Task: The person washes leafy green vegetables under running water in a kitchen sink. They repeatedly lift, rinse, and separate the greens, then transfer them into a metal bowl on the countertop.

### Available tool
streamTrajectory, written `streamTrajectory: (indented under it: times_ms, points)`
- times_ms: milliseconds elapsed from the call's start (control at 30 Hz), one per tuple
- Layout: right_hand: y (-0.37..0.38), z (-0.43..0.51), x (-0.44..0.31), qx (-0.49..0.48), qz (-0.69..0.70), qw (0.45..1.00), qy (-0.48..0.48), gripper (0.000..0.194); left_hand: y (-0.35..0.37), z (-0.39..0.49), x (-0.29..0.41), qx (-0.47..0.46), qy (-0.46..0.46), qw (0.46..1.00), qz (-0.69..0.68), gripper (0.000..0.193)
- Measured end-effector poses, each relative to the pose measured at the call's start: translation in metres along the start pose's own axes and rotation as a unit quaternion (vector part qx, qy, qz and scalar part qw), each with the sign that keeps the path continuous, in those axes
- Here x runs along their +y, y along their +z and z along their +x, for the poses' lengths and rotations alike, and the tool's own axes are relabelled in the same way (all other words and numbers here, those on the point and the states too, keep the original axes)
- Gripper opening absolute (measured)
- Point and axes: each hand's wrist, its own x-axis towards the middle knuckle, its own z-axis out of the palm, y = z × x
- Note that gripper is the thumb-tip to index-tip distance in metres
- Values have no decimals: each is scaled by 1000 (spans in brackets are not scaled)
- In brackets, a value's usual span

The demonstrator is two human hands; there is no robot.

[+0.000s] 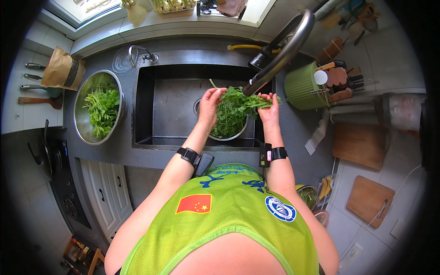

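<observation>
My right hand [269,108] holds a bunch of leafy green herbs [245,101] by the stems, over the right part of the sink [172,103]. To its left, my left hand [210,103] pinches a thin green stem [212,83] between thumb and fingertips. Beneath both hands, a round metal colander or bowl [228,139] in the sink holds more of the greens. A large metal bowl [78,117] on the counter at the left contains a pile of leafy greens [102,111].
A dark gooseneck faucet [295,44] arches over the sink's right side, close to my right hand. A small chrome tap [142,56] stands at the back left. A green ribbed container [302,86] with knives and utensils is at the right, near wooden cutting boards [359,144].
</observation>
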Motion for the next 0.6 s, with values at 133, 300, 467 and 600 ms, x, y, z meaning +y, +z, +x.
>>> streamTrajectory:
  times_ms: [133,300,467,600]
  points:
    - [-9,6,0,45,35,998,-20,25,-14,-2,21,31,-1,996,-84,8]
    - [-2,1,5,-8,-78,997,17,24,-13,4,36,38,99,988,114,11]
    - [19,-16,33,-87,-283,954,50,14,13,3,14,-71,57,960,263,12]
    - [34,-28,55,-158,-398,903,42,36,26,-5,1,-75,48,937,339,11]
